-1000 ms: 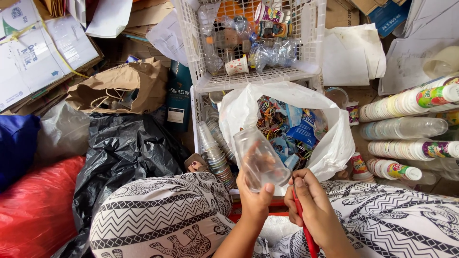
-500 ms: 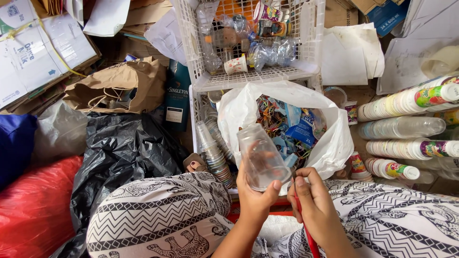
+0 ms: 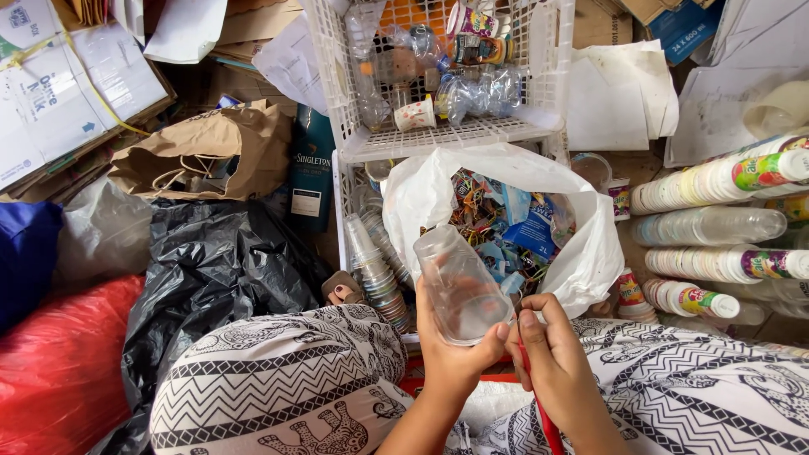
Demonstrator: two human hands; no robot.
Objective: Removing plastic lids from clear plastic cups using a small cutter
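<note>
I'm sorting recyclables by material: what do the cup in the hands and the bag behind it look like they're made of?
The clear cup, held by the left hand with the right hand at its rim, looks like thin glossy plastic: see-through, with highlights. The white bag seems to be soft plastic film, crinkled and slightly translucent.

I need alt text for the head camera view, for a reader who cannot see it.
A person's left hand holds a clear plastic bottle while the right hand, gripping a red tool, touches its lower end. Behind it is a white bag of coloured wrappers, with white crates and stacked cups around.
</note>
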